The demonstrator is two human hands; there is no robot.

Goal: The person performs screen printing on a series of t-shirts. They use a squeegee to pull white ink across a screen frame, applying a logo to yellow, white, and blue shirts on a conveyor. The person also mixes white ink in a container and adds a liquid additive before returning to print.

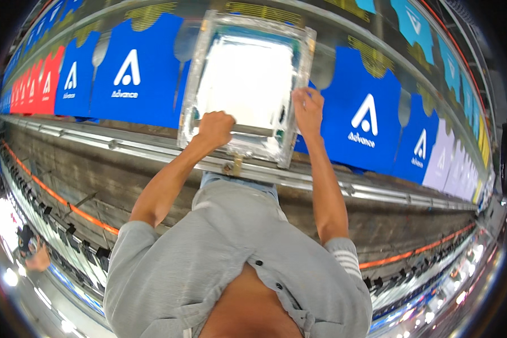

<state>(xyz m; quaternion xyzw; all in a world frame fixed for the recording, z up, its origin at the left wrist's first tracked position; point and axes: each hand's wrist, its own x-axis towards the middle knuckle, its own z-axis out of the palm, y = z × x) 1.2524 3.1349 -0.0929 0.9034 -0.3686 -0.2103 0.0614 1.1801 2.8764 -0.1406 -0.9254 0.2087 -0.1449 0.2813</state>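
A printing screen with a silvery, taped frame (305, 62) lies in front of me over the row of shirt panels. White ink (248, 73) covers most of its mesh. My left hand (217, 128) is closed in a fist at the left end of a narrow squeegee (256, 130), which lies crosswise near the screen's lower edge. On the right side, my right hand (308, 110) has its fingers curled over the frame's rim. What lies beneath the screen is hidden.
Blue shirt panels (141, 73) with white prints flank the screen. Red panels (36, 84) lie farther left, lavender ones (445, 158) farther right, teal ones (414, 25) across. A metal rail (349, 186) runs along the near edge. Another person (34, 248) is at far left.
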